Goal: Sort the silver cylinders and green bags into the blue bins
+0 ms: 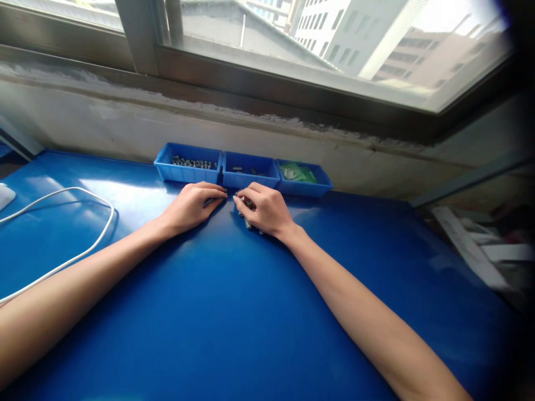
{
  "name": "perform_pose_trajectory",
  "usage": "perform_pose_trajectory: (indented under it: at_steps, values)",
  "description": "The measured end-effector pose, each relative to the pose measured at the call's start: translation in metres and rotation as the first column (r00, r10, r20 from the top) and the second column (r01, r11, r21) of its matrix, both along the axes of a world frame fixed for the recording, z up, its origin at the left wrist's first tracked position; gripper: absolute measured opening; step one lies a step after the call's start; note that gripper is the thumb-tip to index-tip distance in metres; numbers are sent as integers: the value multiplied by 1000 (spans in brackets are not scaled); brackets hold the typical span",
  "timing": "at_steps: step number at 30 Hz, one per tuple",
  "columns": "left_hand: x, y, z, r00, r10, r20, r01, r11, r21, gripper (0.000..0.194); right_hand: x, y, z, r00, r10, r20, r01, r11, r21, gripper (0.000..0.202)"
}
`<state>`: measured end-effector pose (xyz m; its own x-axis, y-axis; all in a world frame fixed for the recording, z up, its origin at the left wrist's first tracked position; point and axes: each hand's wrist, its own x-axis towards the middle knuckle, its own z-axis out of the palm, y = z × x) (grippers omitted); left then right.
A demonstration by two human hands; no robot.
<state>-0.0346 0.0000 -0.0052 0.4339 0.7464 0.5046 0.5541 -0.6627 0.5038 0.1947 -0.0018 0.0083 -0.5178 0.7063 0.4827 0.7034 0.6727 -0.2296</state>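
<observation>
the left hand (193, 206) is narrowing its fingers, the right (270, 210) curling over parts (248, 224) mid-frame; whether either is gripping, i cannot tell. light fingertip contact is probably preventing scatter.

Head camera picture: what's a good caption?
Left hand and right hand near small parts, in front of three blue bins.

Beneath both hands, the tabletop (234, 312) looks smooth and glossy. Just beyond them, the three bins (251, 179) look like smooth plastic with a slight sheen; the small parts (194, 163) beyond the left hand (194, 207) look like shiny metal. The packets (297, 172) beyond the right hand (264, 209) look like thin glossy plastic. Farther off, the wall (125, 120) looks matt, rough along its upper edge.
</observation>
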Motion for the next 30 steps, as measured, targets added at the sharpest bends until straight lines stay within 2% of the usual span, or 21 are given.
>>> perform_pose_trajectory:
  at_steps: [3, 7, 12, 14, 19, 25, 27, 30]
  values:
    - [0, -1, 3, 999, -1, 33, 1, 1000, -5, 24, 0, 0, -1, 998, -49, 42, 46, 996, 82, 32]
    - [0, -2, 5, 999, -4, 54, 4, 1000, -4, 23, -3, -3, 7, 988, -135, 74, 120, 977, 177, 40]
    - [-1, -1, 5, 998, -3, 63, 4, 1000, -23, 22, -17, -17, 9, 979, -204, 15, 201, 973, 116, 22]
    - [-1, 0, 4, 997, 10, 82, -6, 999, -40, 23, -21, -22, 4, 974, -227, -1, 226, 970, 93, 24]
    - [-2, 3, 2, 993, 49, 105, -42, 997, -71, 27, -21, -26, -6, 983, -185, 6, 185, 981, 53, 23]
    - [-3, 0, 3, 994, 49, 94, -45, 998, -42, 26, -21, -23, -6, 987, -160, -11, 161, 984, 72, 20]
    - [-2, -2, 6, 989, 61, 133, -53, 997, -62, 28, -22, -22, -6, 987, -157, -15, 158, 985, 62, 19]
    - [-1, -5, 9, 953, 98, 286, -52, 985, -163, 34, -22, -22, -6, 987, -159, -22, 160, 986, 41, 18]
